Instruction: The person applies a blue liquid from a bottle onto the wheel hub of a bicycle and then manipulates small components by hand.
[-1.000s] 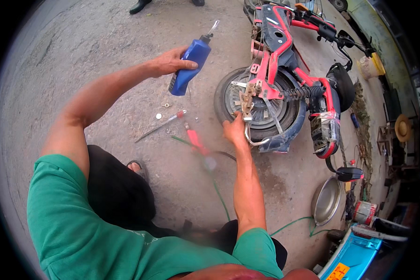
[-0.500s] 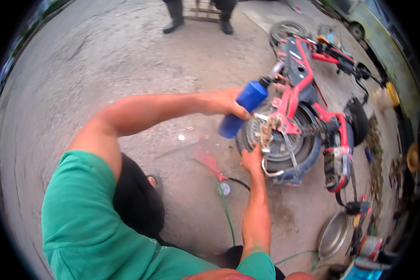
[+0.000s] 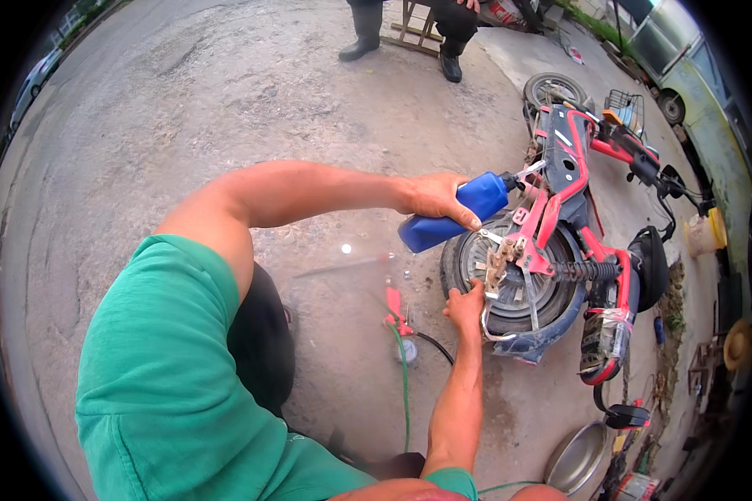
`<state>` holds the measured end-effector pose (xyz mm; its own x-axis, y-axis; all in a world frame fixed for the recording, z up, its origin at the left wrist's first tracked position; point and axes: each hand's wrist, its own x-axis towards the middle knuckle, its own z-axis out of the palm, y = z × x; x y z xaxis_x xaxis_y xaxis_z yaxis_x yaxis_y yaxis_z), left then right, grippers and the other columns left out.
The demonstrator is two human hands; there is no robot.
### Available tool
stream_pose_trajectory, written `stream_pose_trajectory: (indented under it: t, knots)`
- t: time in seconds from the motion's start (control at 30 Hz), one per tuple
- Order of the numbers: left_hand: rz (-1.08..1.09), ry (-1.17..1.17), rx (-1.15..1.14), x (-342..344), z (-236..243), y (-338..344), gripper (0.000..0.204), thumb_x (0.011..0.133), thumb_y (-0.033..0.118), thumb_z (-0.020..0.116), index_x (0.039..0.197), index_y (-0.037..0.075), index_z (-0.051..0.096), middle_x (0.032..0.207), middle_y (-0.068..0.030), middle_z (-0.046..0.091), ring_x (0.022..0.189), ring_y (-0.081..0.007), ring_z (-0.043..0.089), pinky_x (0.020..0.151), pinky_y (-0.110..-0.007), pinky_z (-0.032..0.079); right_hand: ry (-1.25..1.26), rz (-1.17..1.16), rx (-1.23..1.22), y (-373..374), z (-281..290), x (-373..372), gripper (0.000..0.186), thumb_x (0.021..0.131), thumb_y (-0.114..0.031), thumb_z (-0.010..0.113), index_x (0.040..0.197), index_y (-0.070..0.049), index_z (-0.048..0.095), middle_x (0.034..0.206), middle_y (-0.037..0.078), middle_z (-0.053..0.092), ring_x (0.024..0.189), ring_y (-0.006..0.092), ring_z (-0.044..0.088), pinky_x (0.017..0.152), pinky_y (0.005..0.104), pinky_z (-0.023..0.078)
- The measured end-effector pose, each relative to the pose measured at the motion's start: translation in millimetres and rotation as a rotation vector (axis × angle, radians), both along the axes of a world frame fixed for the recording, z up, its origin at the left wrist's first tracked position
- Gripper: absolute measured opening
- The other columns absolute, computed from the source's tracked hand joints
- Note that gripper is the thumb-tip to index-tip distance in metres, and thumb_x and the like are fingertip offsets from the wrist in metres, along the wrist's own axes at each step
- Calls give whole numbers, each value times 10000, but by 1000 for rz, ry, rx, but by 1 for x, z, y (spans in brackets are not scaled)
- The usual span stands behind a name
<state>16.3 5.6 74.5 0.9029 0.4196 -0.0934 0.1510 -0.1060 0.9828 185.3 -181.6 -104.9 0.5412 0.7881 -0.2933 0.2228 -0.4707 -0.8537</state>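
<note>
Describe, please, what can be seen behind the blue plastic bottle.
Rough ground shows around the blue plastic bottle, and the rear tyre of the red scooter appears beside its lower edge. Whatever lies directly behind the bottle and the left hand is covered.

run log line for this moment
left hand: holds blue bottle, nozzle toward motorbike | right hand: beside rear wheel | motorbike: lying on its side

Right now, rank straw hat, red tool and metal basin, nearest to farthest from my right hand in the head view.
1. Red tool: just left of the right hand.
2. Metal basin: lower right.
3. Straw hat: far right edge.
</note>
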Motion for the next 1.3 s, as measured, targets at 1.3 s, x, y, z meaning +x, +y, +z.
stream_pose_trajectory:
  t: [1.3]
  knots:
    - [-76, -357, -441, -9, 50, 30, 699, 855, 469, 712, 1306, 60, 369, 1178, -178, 587, 1059, -246, 629, 932, -448, 525, 21, -46, -37, -5, -4, 8, 603, 811, -15, 596, 1348, 29, 325, 721, 120, 582, 491, 187, 565, 409, 341, 494]
